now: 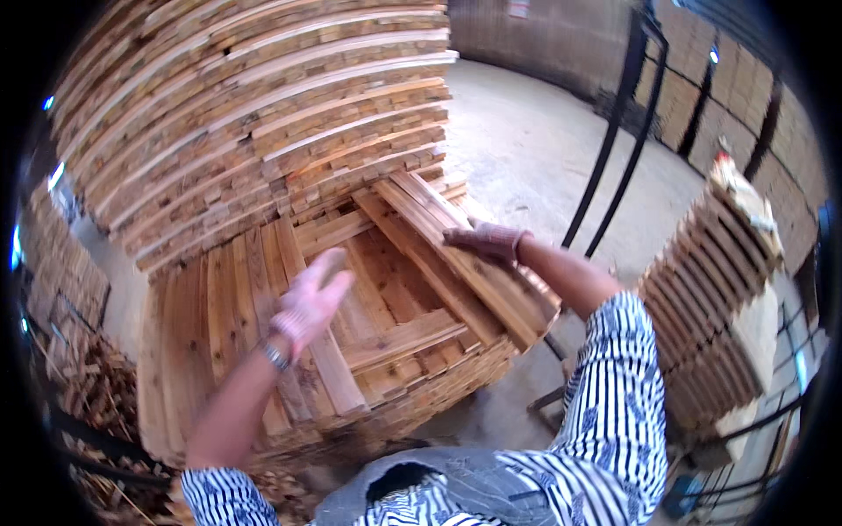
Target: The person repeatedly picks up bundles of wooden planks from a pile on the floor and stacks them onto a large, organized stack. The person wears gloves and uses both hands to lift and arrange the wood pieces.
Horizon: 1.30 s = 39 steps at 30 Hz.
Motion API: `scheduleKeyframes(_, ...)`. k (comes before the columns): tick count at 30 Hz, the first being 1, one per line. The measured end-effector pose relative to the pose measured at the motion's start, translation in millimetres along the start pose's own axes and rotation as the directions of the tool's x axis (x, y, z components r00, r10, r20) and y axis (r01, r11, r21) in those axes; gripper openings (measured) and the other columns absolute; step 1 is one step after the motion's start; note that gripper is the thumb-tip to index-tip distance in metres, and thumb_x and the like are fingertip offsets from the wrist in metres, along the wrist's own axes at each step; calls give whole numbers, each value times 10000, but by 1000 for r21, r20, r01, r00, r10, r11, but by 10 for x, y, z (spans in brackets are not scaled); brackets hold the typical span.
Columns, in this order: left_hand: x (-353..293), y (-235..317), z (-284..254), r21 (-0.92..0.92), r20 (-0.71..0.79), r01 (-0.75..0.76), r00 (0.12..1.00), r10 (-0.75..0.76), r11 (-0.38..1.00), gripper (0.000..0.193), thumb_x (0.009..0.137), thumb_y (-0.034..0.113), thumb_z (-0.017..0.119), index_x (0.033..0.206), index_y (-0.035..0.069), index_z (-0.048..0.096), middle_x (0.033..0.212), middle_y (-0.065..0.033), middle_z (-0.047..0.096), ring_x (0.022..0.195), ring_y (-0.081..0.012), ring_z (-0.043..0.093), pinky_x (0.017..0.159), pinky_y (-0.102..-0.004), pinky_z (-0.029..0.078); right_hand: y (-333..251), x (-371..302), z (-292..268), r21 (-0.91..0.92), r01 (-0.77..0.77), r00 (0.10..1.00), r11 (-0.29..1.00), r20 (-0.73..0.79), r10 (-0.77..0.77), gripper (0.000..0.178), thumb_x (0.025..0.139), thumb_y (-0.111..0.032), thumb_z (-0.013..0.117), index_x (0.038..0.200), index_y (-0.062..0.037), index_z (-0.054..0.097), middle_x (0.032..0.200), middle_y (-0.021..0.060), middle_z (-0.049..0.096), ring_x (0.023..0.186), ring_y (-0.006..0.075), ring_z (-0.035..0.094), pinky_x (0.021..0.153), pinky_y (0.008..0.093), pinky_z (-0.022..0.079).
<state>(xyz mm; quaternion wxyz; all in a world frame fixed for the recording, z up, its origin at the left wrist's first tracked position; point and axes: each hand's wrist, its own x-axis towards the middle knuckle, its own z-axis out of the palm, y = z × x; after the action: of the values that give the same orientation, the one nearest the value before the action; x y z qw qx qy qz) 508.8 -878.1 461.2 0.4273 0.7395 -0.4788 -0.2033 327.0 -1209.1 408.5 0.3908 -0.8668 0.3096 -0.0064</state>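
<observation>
My left hand [309, 302], in a pale pinkish work glove, is over a wooden board [338, 377] at the edge of a row of boards laid side by side. Its fingers are stretched and the thumb stands apart; motion blurs it a little. My right hand [487, 241], gloved too, lies flat with fingers extended at several loose boards [495, 302] set aslant on the right of the stack. Whether its palm touches them I cannot tell. Between my hands a gap in the top layer shows crosswise boards [408, 342] lower down.
A tall stack of boards [351, 96] rises behind the work. To the right stand a black metal frame [614, 131] and a leaning pile of boards [702, 298]. Wood scraps [96, 377] lie at the left. Concrete floor [526, 131] stretches beyond.
</observation>
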Motion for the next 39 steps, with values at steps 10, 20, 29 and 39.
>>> scheduleKeyframes(10,1099,223,1625,-680,-74,418,779,-623,603,922,820,623,694,1407,-50,463,1491,-222,449,1346,-313,452,1101,-440,363,-133,-45,86,10,117,992,993,-55,-116,1151,820,-736,568,1471,162,263,1461,352,414,1406,390,397,1154,407,318)
scheduleKeyframes(20,728,47,802,-555,-39,275,934,-355,785,957,809,438,787,1461,-94,332,1482,-249,448,1367,-308,439,1109,-405,361,-330,-114,-21,37,16,998,999,63,-19,1075,783,-654,665,1408,170,369,1214,290,633,1153,341,620,959,412,482)
scheduleKeyframes(29,425,-216,775,678,-357,383,918,-174,628,866,737,288,713,1467,71,301,1484,-276,350,1375,-444,357,1099,-519,321,-522,184,27,-409,128,992,903,41,-122,679,742,-470,695,1017,149,646,893,273,686,867,335,685,752,401,528)
scheduleKeyframes(39,381,-398,469,774,-307,480,855,-418,413,994,728,315,706,1570,165,202,1589,-268,227,1474,-494,142,1156,-618,105,-387,117,-441,178,157,988,971,-45,-151,547,815,-245,752,1237,4,509,903,98,626,747,185,632,659,347,562)
